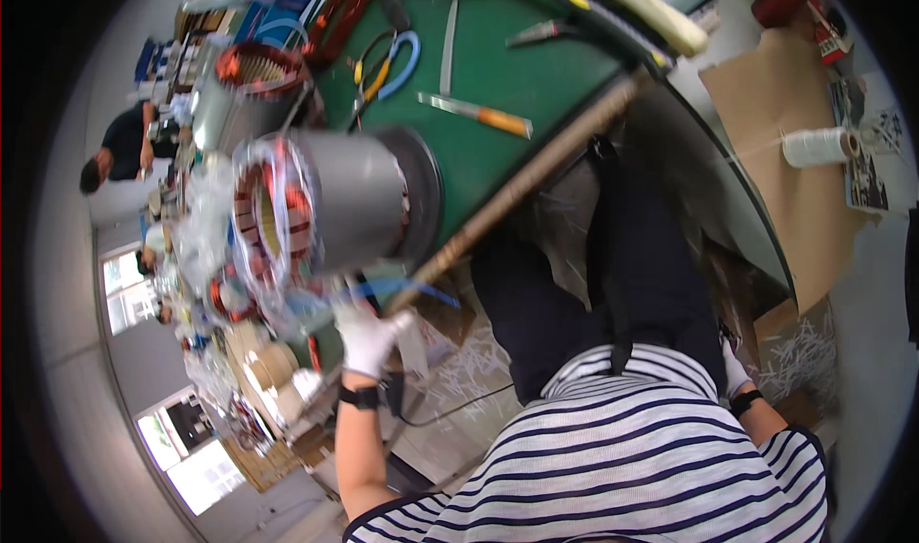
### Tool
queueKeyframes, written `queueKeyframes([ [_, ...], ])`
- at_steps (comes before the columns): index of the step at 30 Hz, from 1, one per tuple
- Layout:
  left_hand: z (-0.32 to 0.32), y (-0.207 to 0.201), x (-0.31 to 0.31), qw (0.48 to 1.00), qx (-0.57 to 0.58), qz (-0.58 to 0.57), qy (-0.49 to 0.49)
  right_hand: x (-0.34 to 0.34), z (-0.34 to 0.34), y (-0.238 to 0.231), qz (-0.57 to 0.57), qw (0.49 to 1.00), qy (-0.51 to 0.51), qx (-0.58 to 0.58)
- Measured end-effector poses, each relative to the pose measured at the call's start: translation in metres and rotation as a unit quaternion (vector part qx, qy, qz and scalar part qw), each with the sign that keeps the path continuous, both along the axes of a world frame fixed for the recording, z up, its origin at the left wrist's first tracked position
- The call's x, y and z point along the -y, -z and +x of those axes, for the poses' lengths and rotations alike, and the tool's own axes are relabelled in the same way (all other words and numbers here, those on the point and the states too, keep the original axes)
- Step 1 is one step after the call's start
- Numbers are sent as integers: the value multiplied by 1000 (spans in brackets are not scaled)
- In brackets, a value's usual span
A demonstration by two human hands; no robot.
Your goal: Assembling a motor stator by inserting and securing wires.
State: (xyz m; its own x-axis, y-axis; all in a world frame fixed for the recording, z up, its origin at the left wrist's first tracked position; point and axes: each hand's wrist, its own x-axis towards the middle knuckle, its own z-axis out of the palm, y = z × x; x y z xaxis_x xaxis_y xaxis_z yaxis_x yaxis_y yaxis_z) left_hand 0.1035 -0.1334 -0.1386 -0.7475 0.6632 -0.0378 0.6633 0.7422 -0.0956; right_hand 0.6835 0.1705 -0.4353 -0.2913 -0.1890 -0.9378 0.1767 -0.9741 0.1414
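My left hand [366,340], in a white glove, is raised at the wooden table edge beside the open end of a grey cylindrical motor stator [359,184]. Its fingers are smeared by motion, so their grip does not show. A blue strip [421,286] and a small dark piece lie right by the fingertips. Copper-coloured windings [299,203] with orange-red parts and clear plastic film show at the stator's left end. My right hand [735,369], also gloved, hangs low at my right hip; its fingers are mostly hidden.
On the green tabletop [507,74] lie blue-and-orange scissors [394,69], an orange-handled utility knife [479,114], pliers [536,33] and a yellow-black hammer handle [574,7]. A second wound stator [258,69] stands behind. White string spool [818,147] sits on brown cardboard at right. Other people work at far left.
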Motion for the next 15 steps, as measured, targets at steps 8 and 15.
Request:
queueKeyframes([
  [8,5,7,-9,959,191,-47,-204,29,-28,-8,229,941,-243,-57],
  [15,9,12,10,986,60,-10,-153,40,-41,75,243,924,-221,197],
])
